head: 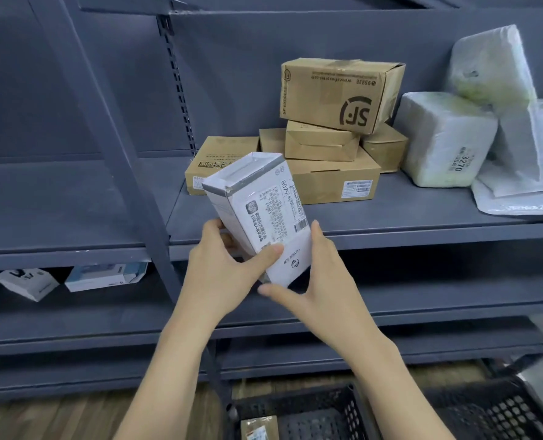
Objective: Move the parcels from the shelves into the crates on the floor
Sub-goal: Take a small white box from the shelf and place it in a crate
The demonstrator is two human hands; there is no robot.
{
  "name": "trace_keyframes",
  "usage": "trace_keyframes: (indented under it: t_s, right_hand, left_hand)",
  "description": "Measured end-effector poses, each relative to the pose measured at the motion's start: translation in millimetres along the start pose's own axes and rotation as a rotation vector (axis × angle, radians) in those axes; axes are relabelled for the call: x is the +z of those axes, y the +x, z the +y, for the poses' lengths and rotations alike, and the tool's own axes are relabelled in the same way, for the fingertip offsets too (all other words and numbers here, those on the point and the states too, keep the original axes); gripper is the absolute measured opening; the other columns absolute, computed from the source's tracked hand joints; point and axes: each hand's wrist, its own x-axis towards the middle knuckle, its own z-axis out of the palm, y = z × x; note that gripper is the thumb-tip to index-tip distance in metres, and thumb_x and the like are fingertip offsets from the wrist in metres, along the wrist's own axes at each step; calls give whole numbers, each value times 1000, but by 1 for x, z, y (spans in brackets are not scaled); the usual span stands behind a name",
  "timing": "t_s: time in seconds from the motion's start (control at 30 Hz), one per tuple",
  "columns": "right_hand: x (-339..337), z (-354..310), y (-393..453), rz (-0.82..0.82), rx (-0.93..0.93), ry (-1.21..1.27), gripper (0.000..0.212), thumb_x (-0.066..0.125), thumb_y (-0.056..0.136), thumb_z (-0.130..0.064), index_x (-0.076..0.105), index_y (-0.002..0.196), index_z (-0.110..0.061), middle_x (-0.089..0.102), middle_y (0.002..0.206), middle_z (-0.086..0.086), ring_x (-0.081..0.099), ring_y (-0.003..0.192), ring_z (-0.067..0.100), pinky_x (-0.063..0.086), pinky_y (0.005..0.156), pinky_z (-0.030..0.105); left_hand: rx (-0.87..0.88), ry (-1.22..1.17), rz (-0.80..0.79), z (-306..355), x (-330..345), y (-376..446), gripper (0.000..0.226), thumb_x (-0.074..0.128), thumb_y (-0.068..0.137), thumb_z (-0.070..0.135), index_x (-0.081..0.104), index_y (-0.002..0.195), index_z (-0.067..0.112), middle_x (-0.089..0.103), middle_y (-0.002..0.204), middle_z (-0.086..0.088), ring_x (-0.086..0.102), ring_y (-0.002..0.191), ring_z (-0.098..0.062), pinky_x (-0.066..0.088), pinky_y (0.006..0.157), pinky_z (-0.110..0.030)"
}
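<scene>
My left hand (219, 268) and right hand (321, 281) grip a white parcel (260, 211); cardboard boxes (327, 134) at one o'clock, apparently stacked.

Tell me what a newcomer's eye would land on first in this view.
First, the white labelled box held tilted at centre frame, the left hand and right hand gripping its lower end. Behind it on the grey shelf stands a stack of brown cardboard boxes, topped by the SF Express carton, with white wrapped parcels to its right. At the bottom edge, black crates wait on the floor.
</scene>
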Motion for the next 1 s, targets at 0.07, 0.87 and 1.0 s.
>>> trace_keyframes:
  t_s: [0.07,0.87,1.0]
  right_hand:
    - [-3,3,3,78,-16,11,96,76,70,-48,22,146,-25,39,135,-14,35,121,-1,36,92,12]
    - [-37,19,0,183,-334,-410,81,67,60,1,39,136,-5,37,132,7,33,122,22,27,101,21]
    - [-42,18,-1,217,-372,-382,76,73,66,-3,41,135,-8,36,134,6,33,126,23,25,106,20]
  left_hand:
    - [16,-16,-26,0,4,-1,65,81,65,42,41,114,26,57,102,22,55,92,10,39,66,-6]
    - [474,403,-194,-12,-26,-9,103,80,71,25,4,127,66,4,156,18,8,129,19,25,107,-29]
    - [559,381,-30,-9,-28,-16,81,79,71,15,26,127,39,19,154,9,35,122,-1,42,91,-36]
